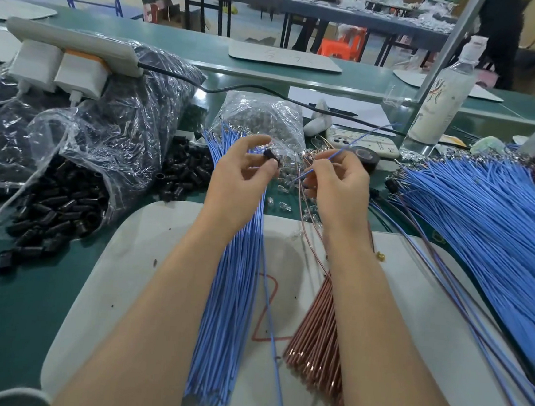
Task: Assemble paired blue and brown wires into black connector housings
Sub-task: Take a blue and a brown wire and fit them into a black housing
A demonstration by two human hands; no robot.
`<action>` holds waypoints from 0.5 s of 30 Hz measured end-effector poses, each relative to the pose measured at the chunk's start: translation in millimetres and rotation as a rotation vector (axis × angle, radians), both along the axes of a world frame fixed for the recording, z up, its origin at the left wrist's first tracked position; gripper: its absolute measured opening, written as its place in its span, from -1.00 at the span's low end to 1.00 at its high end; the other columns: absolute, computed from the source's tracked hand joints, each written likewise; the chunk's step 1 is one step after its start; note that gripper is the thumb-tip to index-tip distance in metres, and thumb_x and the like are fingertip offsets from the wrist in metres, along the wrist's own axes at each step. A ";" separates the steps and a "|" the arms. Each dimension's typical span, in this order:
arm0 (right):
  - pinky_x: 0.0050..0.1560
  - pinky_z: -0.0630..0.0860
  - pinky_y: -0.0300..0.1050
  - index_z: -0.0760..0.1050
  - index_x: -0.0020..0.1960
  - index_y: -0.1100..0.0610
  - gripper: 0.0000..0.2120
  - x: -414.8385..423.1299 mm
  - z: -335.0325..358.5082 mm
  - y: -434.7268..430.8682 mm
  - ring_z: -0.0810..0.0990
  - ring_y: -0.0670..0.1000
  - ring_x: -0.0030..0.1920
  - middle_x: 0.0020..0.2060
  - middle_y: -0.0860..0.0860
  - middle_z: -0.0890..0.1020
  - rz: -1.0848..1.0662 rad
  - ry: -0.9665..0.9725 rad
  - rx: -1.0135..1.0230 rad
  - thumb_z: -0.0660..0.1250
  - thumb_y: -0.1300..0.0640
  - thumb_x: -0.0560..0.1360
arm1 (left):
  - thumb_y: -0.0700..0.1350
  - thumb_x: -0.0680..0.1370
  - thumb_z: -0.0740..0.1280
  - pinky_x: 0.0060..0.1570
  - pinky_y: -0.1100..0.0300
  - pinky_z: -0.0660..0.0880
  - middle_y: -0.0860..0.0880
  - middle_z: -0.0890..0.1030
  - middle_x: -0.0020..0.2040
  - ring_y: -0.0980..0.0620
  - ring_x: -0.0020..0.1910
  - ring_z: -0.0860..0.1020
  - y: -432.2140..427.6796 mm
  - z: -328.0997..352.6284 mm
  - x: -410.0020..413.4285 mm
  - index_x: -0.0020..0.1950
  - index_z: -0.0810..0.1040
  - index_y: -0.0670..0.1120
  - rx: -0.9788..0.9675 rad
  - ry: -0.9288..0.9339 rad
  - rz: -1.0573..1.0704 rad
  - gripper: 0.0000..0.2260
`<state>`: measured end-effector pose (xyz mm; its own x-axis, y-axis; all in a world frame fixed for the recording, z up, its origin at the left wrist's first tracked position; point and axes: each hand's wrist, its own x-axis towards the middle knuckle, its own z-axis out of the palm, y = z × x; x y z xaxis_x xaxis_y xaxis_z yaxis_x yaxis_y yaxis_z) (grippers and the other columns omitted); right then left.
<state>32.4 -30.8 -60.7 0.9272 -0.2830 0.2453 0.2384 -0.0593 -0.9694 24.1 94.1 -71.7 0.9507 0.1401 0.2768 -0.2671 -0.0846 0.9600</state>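
Observation:
My left hand (240, 181) pinches a small black connector housing (269, 156) between thumb and fingers. To its right, my right hand (338, 184) pinches a single blue wire (344, 146) whose tip points toward the housing; a thin brown wire (305, 220) hangs below that hand. A bundle of blue wires (228, 312) lies under my left forearm on the grey mat (134, 256). Under my right forearm lies a bundle of brown wires (316, 341).
Loose black housings (54, 211) spill from a plastic bag (111, 133) at left. A large heap of blue wires (482, 226) covers the right. Behind stand a bottle (441, 98), a phone (360, 143), a tape roll (364, 156), a power strip (70, 46) and a clear bag (260, 115).

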 end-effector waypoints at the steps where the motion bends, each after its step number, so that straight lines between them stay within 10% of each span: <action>1: -0.41 0.47 -0.26 0.47 -0.20 0.09 -0.83 0.5 -0.5 0.9 0.49 -0.14 -0.44 -0.44 -0.07 0.52 0.042 0.041 0.037 0.23 0.32 0.49 | -0.24 0.56 0.31 0.02 0.25 0.55 -0.02 0.67 -0.12 0.08 -0.09 0.64 0.8 1.1 0.0 0.06 0.52 0.03 -0.142 0.057 -0.034 -0.83; 15: -0.18 0.52 -0.13 0.51 -0.24 0.12 -0.73 2.8 -2.9 8.5 0.51 -0.07 -0.37 -0.51 -0.08 0.53 0.217 0.131 0.162 0.14 0.38 0.49 | -0.18 0.57 0.30 -0.25 0.35 0.56 -0.04 0.70 -0.21 0.15 -0.24 0.66 5.5 6.2 0.7 -0.04 0.58 -0.13 -0.564 0.320 -0.207 -0.93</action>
